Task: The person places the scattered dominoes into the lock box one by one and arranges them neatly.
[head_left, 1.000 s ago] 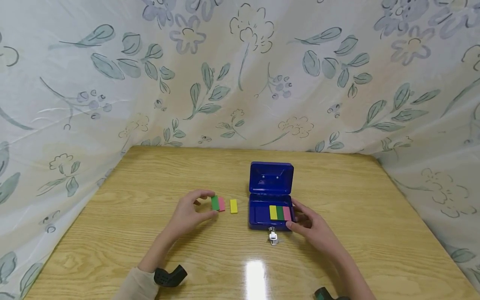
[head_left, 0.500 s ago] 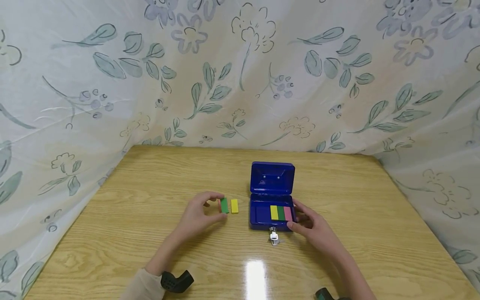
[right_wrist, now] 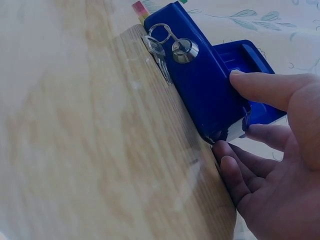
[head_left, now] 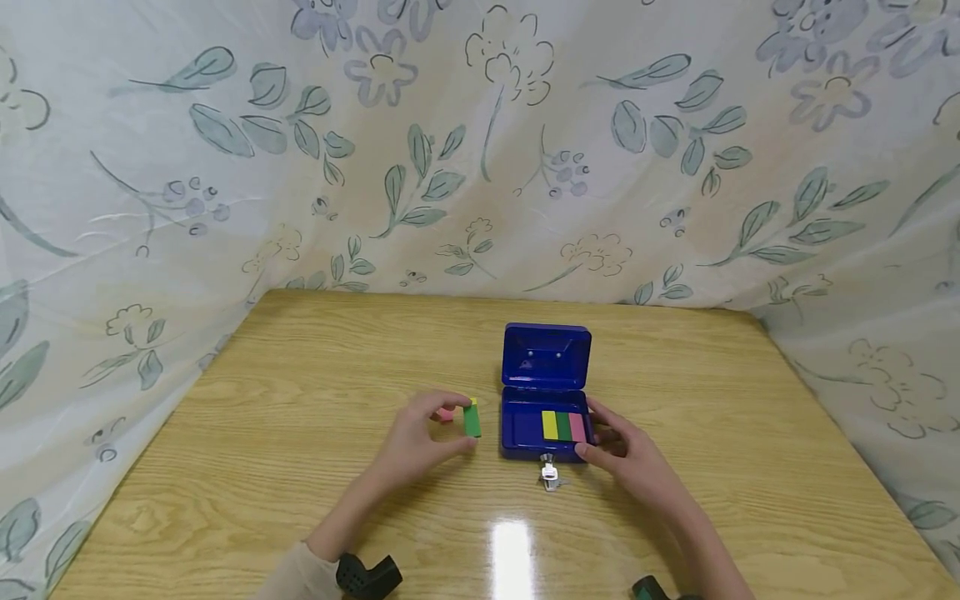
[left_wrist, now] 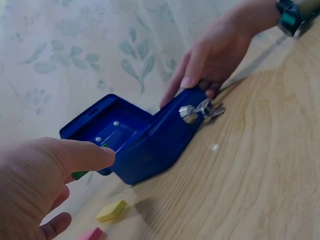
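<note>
My left hand (head_left: 420, 433) pinches a green rectangular block (head_left: 472, 421) between thumb and fingers, above the table just left of the box. In the left wrist view the thumb hides most of this block. A blue metal cash box (head_left: 522, 428) stands with its lid (head_left: 547, 357) up. Inside, at the right, a yellow block (head_left: 550, 426), a green block (head_left: 562, 427) and a pink block (head_left: 577, 427) lie side by side. My right hand (head_left: 628, 457) holds the box's right side, thumb on the top edge and fingers against the side wall.
A yellow block (left_wrist: 111, 211) and a pink block (left_wrist: 91, 234) lie on the wooden table (head_left: 360, 333), under and beside the left hand. Keys (head_left: 550, 477) hang from the lock at the box's front. A patterned cloth (head_left: 420, 150) stands behind the table.
My left hand has carried the green block rightward from over the pink block, past the yellow one, closer to the box. The right hand keeps its place on the box.
</note>
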The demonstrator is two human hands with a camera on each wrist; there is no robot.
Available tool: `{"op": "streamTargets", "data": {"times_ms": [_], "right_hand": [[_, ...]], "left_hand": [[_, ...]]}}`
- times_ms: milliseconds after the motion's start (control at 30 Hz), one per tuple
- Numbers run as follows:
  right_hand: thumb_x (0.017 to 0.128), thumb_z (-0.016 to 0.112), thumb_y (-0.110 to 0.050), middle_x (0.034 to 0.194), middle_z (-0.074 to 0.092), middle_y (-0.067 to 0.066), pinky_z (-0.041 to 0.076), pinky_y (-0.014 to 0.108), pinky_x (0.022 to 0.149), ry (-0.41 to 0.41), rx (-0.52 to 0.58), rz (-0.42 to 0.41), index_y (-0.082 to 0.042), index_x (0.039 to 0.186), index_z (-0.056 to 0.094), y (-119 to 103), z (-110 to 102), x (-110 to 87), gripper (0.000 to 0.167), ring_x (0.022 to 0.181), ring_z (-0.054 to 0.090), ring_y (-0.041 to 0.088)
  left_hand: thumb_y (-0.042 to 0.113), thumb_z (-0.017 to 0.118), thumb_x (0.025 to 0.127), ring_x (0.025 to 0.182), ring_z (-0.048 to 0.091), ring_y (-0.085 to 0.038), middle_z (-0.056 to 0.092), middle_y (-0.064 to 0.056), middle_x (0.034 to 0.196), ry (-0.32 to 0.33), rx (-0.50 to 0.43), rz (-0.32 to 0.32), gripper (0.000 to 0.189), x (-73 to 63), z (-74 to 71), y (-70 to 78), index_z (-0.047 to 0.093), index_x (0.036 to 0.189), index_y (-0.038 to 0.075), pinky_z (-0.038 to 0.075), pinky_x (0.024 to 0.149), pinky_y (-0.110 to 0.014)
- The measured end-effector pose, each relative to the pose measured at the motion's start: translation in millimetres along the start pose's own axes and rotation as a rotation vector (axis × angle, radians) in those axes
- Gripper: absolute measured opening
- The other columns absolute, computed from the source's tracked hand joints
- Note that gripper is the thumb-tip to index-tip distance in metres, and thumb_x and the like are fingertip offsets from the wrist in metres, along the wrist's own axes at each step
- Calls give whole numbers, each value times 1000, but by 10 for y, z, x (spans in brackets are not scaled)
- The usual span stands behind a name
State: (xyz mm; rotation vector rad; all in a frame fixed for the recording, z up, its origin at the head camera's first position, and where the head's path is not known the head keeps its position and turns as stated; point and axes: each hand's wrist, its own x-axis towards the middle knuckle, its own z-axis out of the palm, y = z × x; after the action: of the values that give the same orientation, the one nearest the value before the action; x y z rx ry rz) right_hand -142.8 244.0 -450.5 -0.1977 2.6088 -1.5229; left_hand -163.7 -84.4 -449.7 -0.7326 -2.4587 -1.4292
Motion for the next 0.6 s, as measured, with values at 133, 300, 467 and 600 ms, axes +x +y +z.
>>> {"op": "streamTargets", "data": {"times_ms": [133, 300, 467, 600], "right_hand": [[91, 72, -35, 142, 48, 13, 47, 38, 89, 6, -10, 9, -24, 153, 38, 12, 13, 8, 72, 109, 54, 28], [90, 73, -34, 142, 48, 12, 47, 39, 91, 12, -19, 15, -25, 153, 38, 30, 33, 5, 72, 111, 53, 29], [90, 73, -34, 143, 48, 12, 46, 40, 92, 16, -21, 12, -26, 153, 38, 39, 43, -2, 72, 111, 53, 29], [90, 73, -35, 142, 48, 11, 46, 38, 91, 17, -22, 16, -27, 152, 38, 45, 47, -6, 72, 110, 53, 28]], "left_hand": [[10, 88, 73, 96, 60, -31, 65, 1, 110, 0, -26, 14, 44, -11, 44, 17, 69, 113, 13, 51, 82, -47], [10, 88, 74, 99, 59, -32, 67, 3, 110, -11, -33, 32, 44, -27, 78, 23, 69, 113, 12, 50, 84, -47], [12, 87, 75, 100, 58, -30, 66, 5, 111, -9, -33, 28, 44, -30, 102, 35, 69, 115, 13, 49, 85, -48], [16, 86, 78, 103, 56, -26, 64, 7, 114, -4, -44, 17, 45, -7, 134, 45, 68, 118, 15, 50, 86, -46]]}}
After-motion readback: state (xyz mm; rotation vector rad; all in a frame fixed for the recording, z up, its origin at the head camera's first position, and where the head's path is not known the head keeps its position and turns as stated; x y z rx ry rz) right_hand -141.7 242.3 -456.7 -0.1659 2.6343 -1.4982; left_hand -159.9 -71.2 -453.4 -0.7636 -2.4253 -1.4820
